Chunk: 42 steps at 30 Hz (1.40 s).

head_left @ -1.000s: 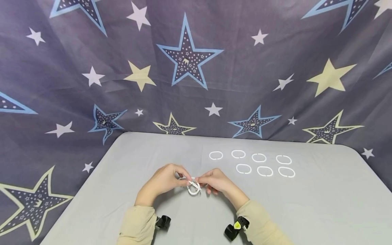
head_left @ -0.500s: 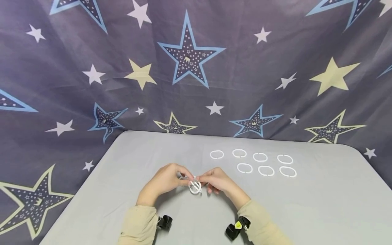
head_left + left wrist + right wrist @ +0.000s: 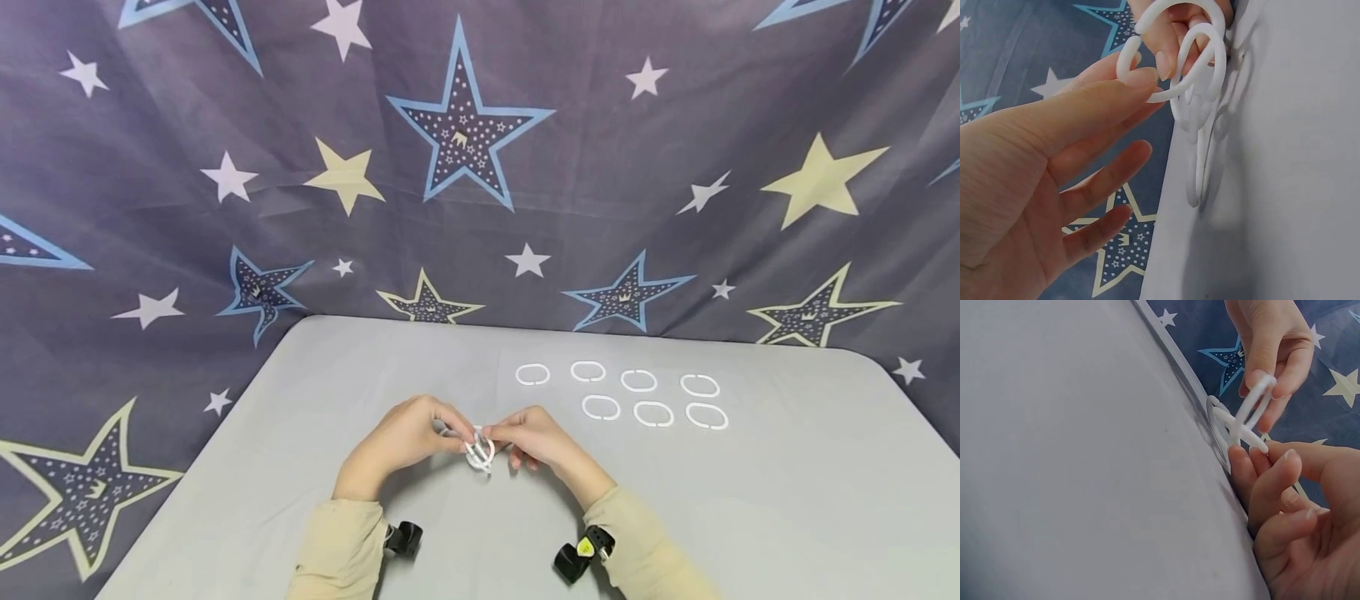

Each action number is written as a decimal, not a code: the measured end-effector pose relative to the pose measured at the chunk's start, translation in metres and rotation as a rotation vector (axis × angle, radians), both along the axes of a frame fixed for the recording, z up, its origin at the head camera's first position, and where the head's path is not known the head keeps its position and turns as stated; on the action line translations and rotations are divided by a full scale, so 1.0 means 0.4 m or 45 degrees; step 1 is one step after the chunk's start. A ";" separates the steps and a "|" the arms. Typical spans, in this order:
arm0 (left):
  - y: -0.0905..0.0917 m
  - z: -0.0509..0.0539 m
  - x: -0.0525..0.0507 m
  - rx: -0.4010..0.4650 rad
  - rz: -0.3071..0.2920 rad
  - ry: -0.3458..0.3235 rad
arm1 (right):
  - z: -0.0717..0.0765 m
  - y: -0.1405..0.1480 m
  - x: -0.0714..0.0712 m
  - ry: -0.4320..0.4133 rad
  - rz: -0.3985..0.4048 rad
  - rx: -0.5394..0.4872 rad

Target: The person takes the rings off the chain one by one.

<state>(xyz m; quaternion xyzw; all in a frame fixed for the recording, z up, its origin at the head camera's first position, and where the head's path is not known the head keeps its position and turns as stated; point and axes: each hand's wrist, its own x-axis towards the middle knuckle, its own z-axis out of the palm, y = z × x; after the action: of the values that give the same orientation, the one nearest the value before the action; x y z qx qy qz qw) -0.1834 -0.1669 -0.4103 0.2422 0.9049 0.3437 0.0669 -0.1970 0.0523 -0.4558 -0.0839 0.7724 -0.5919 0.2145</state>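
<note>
My left hand [image 3: 408, 435] pinches a white plastic oval link [image 3: 1127, 57] between thumb and forefinger; a narrow gap shows in its rim. Opposite, the fingertips of my right hand [image 3: 538, 437] pinch white link plastic near the same spot. In the left wrist view, a second link [image 3: 1219, 65] passes through the first, and further joined links [image 3: 1194, 187] hang below, close to the table. Several loose white links [image 3: 601, 407] lie in two rows on the table, beyond my right hand. Fingers partly hide where the links meet.
The table [image 3: 750, 508] has a pale grey cover. A dark curtain [image 3: 570, 183] with printed stars hangs behind it and along its left side. A black wrist camera [image 3: 405, 540] sits at my left cuff, another camera [image 3: 573, 562] at my right.
Both hands stay together around the links. The held link has turned slightly between my fingers. The whole head view has shifted a little; the loose links lie as before.
</note>
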 end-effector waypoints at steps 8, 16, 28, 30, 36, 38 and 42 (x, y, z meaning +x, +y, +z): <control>-0.007 0.006 -0.002 -0.033 0.013 0.015 | 0.000 0.005 -0.005 -0.016 -0.014 0.006; -0.013 0.002 -0.001 -0.067 0.095 -0.005 | 0.001 0.009 -0.003 -0.022 -0.023 -0.025; -0.022 -0.006 -0.003 -0.057 0.124 -0.073 | -0.002 0.002 -0.003 -0.028 -0.054 -0.031; -0.024 -0.007 -0.002 -0.046 0.113 -0.086 | -0.003 0.002 -0.003 -0.023 -0.054 -0.032; -0.033 -0.011 -0.002 0.043 0.054 -0.164 | -0.004 0.001 -0.001 -0.017 -0.050 -0.057; -0.035 -0.012 -0.002 0.064 0.041 -0.188 | -0.004 0.001 0.000 -0.016 -0.048 -0.063; -0.033 -0.010 -0.003 0.069 0.049 -0.198 | -0.003 0.001 0.000 -0.012 -0.053 -0.061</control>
<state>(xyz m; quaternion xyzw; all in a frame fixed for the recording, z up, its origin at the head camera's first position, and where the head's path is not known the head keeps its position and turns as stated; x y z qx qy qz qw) -0.1847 -0.1800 -0.4144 0.1989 0.8918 0.3870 0.1237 -0.1971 0.0528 -0.4571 -0.0703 0.7585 -0.6149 0.2039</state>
